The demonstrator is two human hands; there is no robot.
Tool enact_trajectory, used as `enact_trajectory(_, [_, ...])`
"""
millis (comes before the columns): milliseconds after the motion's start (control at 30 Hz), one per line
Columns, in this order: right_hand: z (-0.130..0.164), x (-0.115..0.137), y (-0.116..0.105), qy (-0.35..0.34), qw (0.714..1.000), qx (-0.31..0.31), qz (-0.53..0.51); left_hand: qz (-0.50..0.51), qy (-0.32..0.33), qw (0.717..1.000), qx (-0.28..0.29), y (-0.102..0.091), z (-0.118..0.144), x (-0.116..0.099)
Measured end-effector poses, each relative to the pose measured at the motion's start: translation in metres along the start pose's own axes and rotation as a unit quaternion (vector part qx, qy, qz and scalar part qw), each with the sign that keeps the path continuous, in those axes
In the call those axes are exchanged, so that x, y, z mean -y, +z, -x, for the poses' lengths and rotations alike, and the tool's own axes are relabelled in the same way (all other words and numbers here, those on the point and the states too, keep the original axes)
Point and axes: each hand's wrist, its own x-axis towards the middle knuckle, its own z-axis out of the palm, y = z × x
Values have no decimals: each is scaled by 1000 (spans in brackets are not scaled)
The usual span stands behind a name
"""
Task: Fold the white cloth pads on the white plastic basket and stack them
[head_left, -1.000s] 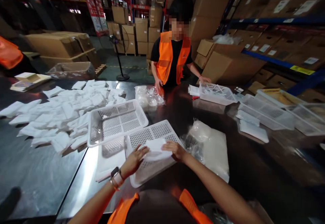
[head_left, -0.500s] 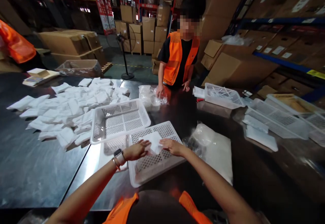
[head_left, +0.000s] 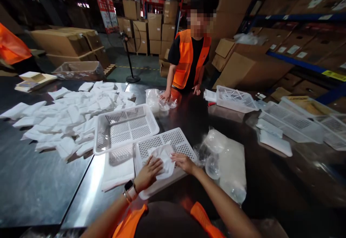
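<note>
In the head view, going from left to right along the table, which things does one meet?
Pile of white packets → empty basket → basket with the left hand and right hand on a white packet → clear bags → far-right baskets.

The scene is dimly lit from overhead; glare is thrown off the steel worktop (head_left: 40,187), white packets (head_left: 67,119) are nearly blown out, edges are bowed and corners softened.
</note>
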Motion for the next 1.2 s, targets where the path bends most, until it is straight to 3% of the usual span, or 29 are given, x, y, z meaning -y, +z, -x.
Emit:
enact_trajectory(100, [-4,-1,14,68,988,-129,-51,76,-103,980,-152,15,7,-13])
enact_trajectory(200, [-15,-1,27,114,968,-213,-63,186,-279,900,-279,16,0,-27])
enact_trajectory(300, [-26,3,33,120,961,-241,-58,247,-372,831,-333,4,-17,-36])
enact_trajectory(400, [-30,11,32,122,955,-266,-52,234,-401,808,-364,-5,-30,-37])
enact_trajectory(567, [-29,16,31,115,943,-305,-69,195,-410,802,-387,-2,-33,-31])
enact_trajectory(733, [-37,16,46,117,933,-336,-59,177,-403,811,-386,4,-31,-23])
enact_trajectory(867, [-44,13,54,126,924,-360,4,146,-421,815,-370,4,-33,-18])
enact_trajectory(1200, [-35,-2,52,121,939,-309,87,117,-424,849,-294,1,-28,-14])
